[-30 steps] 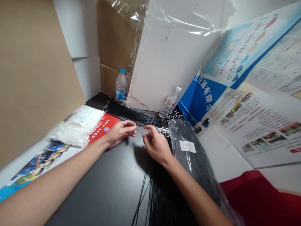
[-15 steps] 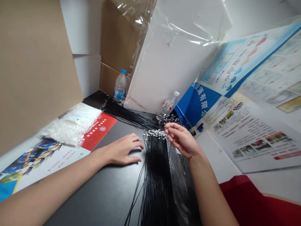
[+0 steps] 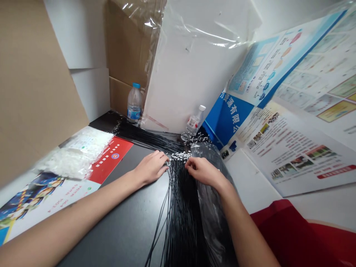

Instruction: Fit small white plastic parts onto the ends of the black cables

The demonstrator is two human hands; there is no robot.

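Dark table (image 3: 122,226); white-tipped black wires (image 3: 179,204) between left hand (image 3: 152,167) and right hand (image 3: 204,171); hands apart, cannot tell if gripping.

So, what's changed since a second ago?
The right hand moved right, over the black wires to the right side of their white ends. The left hand moved right too, up to their left edge. The thin strand seen between the hands is gone from there, apparently let go by the left. The blue-capped bottle, white-capped bottle and bag of white pieces stayed put.
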